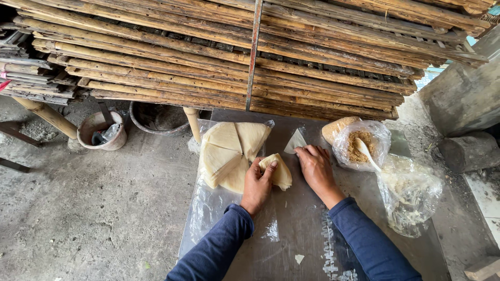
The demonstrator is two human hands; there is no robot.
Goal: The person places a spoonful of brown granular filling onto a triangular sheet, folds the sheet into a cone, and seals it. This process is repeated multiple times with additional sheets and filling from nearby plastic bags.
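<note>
Head view, the only one I have: my left hand [258, 183] has its fingers closed on a folded wrapper [280, 171], thumb on top, pinning it to the tabletop [291, 229], seemingly so the fold does not spring open. My right hand [315, 167] lies palm down just beside it, fingers extended and flat, tips touching a small triangular sheet [296, 140]; it grips nothing. The wrapper stack [229, 153], cut in wedges, sits on clear plastic at the left hand's side, within easy reach. To the right, an open bag [361, 141] of brown filling holds a white spoon [366, 152], handle toward the right hand. A second bag [411, 195] lies nearer the tabletop edge. Bamboo racks [234, 52] overhang the far end.
</note>
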